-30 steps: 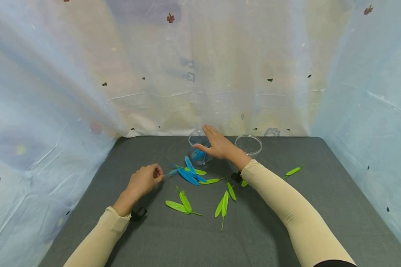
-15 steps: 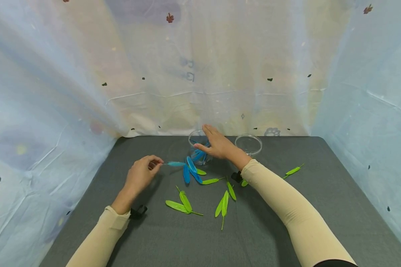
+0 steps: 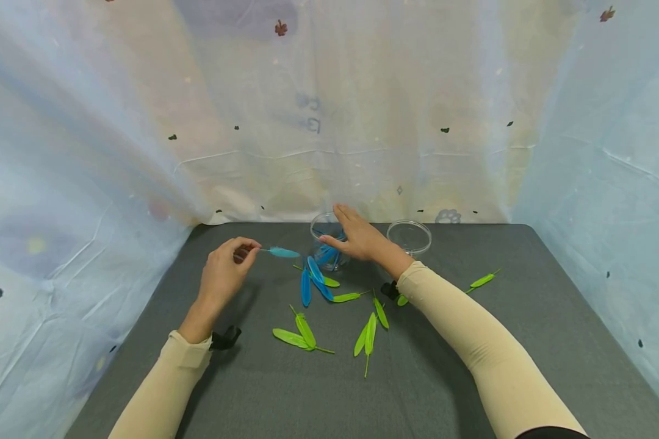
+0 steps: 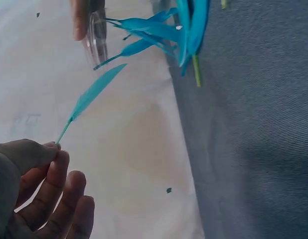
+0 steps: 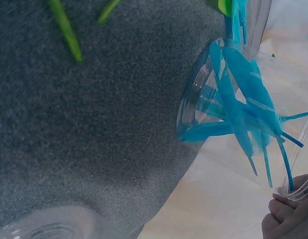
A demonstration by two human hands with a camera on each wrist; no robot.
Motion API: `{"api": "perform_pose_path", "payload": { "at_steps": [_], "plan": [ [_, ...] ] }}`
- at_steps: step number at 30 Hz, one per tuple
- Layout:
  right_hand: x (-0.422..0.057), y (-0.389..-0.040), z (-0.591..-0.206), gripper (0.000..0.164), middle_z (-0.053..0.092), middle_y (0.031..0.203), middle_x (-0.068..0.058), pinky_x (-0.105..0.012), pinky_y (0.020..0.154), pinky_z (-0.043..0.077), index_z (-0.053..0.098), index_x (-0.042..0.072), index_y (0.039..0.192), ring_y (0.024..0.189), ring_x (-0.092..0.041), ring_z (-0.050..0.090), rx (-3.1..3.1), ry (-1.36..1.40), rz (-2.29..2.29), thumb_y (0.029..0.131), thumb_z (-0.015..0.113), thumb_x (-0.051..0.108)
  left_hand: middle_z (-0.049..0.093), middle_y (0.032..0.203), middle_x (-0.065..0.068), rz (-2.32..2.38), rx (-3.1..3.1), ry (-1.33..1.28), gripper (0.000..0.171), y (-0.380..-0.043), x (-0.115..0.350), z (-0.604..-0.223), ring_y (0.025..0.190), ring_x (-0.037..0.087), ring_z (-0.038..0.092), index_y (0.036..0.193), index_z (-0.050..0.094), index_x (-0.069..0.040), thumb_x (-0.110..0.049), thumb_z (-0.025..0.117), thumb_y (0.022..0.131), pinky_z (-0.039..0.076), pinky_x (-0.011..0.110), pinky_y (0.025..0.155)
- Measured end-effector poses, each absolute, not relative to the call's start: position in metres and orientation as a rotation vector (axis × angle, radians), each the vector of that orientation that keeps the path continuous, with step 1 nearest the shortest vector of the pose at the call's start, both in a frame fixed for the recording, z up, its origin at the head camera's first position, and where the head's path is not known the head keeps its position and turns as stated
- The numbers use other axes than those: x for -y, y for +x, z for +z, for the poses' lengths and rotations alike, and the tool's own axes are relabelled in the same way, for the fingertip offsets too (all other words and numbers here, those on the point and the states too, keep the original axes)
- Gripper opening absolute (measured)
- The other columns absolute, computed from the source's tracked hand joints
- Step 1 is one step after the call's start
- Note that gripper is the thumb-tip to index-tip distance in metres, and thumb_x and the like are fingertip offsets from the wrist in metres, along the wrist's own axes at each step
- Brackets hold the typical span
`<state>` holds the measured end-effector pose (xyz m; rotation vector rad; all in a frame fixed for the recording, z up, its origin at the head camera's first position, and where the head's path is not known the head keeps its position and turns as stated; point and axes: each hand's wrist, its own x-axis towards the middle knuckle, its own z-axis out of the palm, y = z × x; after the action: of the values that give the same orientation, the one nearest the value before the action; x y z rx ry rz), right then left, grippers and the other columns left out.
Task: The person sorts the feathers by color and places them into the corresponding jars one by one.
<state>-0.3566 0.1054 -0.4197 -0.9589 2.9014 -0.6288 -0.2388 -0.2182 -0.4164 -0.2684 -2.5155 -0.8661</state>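
My left hand (image 3: pixel 223 268) pinches a blue feather (image 3: pixel 282 252) by its quill between thumb and index fingertip, the other fingers loosely bent. In the left wrist view this feather (image 4: pixel 96 92) points toward the jar's mouth. My right hand (image 3: pixel 362 239) holds the clear jar (image 3: pixel 316 227) near its rim, thumb on the near side and fingers behind. Several blue feathers (image 5: pixel 251 92) stand inside the jar, quills up, in the right wrist view. In front of it, several loose blue feathers (image 3: pixel 306 286) lie partly over a green feather (image 3: pixel 331 282).
A clear round lid (image 3: pixel 429 241) lies right of the jar at the back of the grey table (image 3: pixel 329 402). Green feathers lie scattered nearer: a pair (image 3: pixel 306 331), another pair (image 3: pixel 370 334) and one far right (image 3: pixel 482 281). A patterned curtain (image 3: pixel 362 110) hangs behind.
My left hand has drawn the blue feather off the pile, then raised it back and to the left. The loose blue feathers shifted slightly. My right hand has stayed at the jar.
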Motion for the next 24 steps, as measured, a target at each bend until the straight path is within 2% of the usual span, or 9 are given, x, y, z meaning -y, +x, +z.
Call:
{"api": "perform_pose_path", "payload": {
  "at_steps": [10, 18, 24],
  "plan": [
    [-0.107, -0.357, -0.421, 0.102, 0.007, 0.18, -0.016, -0.054, 0.133, 0.018, 0.005, 0.007, 0.173, 0.167, -0.033, 0.007, -2.905, -0.973, -0.641, 0.106, 0.049, 0.07, 0.075, 0.108, 0.011, -0.924, 2.461, -0.295, 0.016, -0.247, 0.213, -0.402, 0.091, 0.028, 0.071, 0.117, 0.078, -0.01, -0.021, 0.07, 0.108, 0.061, 0.05, 0.083],
    [-0.107, -0.357, -0.421, 0.102, 0.004, 0.181, -0.013, -0.053, 0.133, 0.017, 0.005, 0.007, 0.173, 0.167, -0.032, 0.006, -2.906, -0.958, -0.636, 0.106, 0.049, 0.07, 0.076, 0.107, 0.008, -0.942, 2.411, -0.313, 0.018, -0.258, 0.203, -0.385, 0.092, 0.027, 0.072, 0.117, 0.079, -0.012, -0.025, 0.07, 0.108, 0.061, 0.048, 0.083],
    [-0.106, -0.359, -0.422, 0.101, 0.004, 0.181, -0.013, -0.053, 0.134, 0.017, 0.006, 0.006, 0.173, 0.167, -0.032, 0.006, -2.905, -0.963, -0.634, 0.107, 0.049, 0.069, 0.077, 0.108, 0.011, -0.911, 2.394, -0.346, 0.017, -0.27, 0.187, -0.376, 0.091, 0.029, 0.074, 0.117, 0.079, -0.011, -0.022, 0.071, 0.107, 0.062, 0.049, 0.078]
  ]
}}
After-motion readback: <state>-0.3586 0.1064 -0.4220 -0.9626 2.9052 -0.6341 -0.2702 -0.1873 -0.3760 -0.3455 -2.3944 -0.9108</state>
